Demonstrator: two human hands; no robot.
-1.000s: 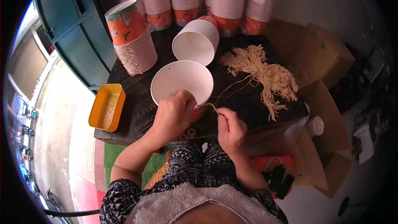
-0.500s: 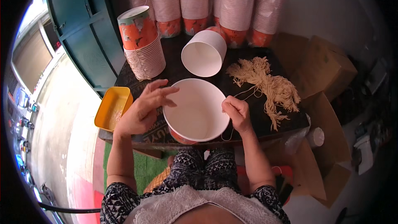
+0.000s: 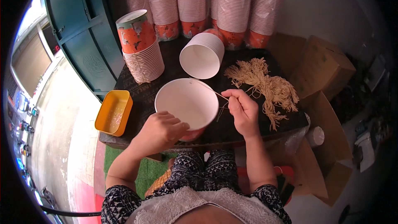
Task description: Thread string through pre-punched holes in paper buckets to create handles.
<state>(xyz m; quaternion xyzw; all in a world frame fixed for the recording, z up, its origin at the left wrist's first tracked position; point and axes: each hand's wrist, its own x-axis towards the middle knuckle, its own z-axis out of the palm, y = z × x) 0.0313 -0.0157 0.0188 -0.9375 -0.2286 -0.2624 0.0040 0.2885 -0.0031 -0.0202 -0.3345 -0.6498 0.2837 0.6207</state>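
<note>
A large paper bucket [image 3: 186, 99], white inside with an orange printed outside, stands near the front edge of the dark table. My left hand [image 3: 162, 130] is closed over its near rim, the fingertips hidden inside. To the right of the bucket, my right hand [image 3: 245, 110] pinches a thin string [image 3: 222, 96]. From those fingers the string runs taut across the bucket's right rim toward the far inner wall. Close beyond my right hand lies a loose bundle of beige string [image 3: 269, 85]. Behind the bucket a nested stack of white paper buckets [image 3: 201, 60] lies on its side, mouths toward me.
A yellow tub [image 3: 114, 112] with small bits inside sits at the table's left edge. Beyond it stands a bucket stack [image 3: 143, 60] with strings hanging. Several tall plastic-wrapped bucket stacks [image 3: 191, 0] line the back. Open cardboard boxes [image 3: 327, 128] stand to the right.
My left hand has come down from above the bucket's far left side to its near rim. My right hand has moved slightly right, drawing the string taut, and the bucket has shifted left.
</note>
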